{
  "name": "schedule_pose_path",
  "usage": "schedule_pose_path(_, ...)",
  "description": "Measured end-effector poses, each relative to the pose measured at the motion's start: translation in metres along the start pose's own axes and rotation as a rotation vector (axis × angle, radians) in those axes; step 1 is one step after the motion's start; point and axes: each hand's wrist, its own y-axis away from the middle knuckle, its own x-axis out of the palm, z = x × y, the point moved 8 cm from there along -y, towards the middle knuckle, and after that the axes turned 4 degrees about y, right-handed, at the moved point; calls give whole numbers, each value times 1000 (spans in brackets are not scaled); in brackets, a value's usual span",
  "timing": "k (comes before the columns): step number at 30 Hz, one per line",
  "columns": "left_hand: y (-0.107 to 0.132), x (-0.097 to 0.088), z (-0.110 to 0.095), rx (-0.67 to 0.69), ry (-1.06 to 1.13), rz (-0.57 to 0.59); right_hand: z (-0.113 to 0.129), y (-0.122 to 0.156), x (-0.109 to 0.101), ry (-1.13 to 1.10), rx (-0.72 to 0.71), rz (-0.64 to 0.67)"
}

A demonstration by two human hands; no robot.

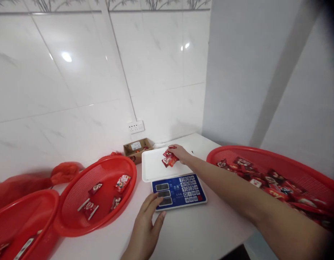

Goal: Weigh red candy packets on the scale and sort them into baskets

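R hand [180, 152] pinches small red foil snack packets [169, 159] over white plastic scale tray [153, 168], 12 o'clock of blue keypad panel [180, 191]. L hand [146, 225], fingers spread, touches panel's 7 o'clock corner; round red mesh basket [75, 206] at 9.

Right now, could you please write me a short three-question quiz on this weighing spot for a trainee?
1. True or false: the right hand holds red packets over the white tray of the digital scale.
2. Which holds more packets: A, the basket just left of the scale, or B, the basket on its right?
3. What does the left hand touch?
Key: 1 true; 2 B; 3 the scale's front left corner.
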Motion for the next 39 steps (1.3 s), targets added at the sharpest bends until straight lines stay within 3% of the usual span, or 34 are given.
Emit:
schedule_pose_path(3,8,-9,8,-49,-21,-10,-3,-3,5,21,3,-18)
schedule_pose_path(7,13,-15,12,-69,-27,-17,3,-2,-4,68,-38,-38)
schedule_pose_path(19,9,-3,5,-47,64,31,12,3,-35,279,-167,-62)
schedule_pose_path(27,10,0,4,-55,32,75,4,1,-28,398,-199,40)
schedule_pose_path(39,12,2,9,-77,15,88,19,12,-16,403,-267,77)
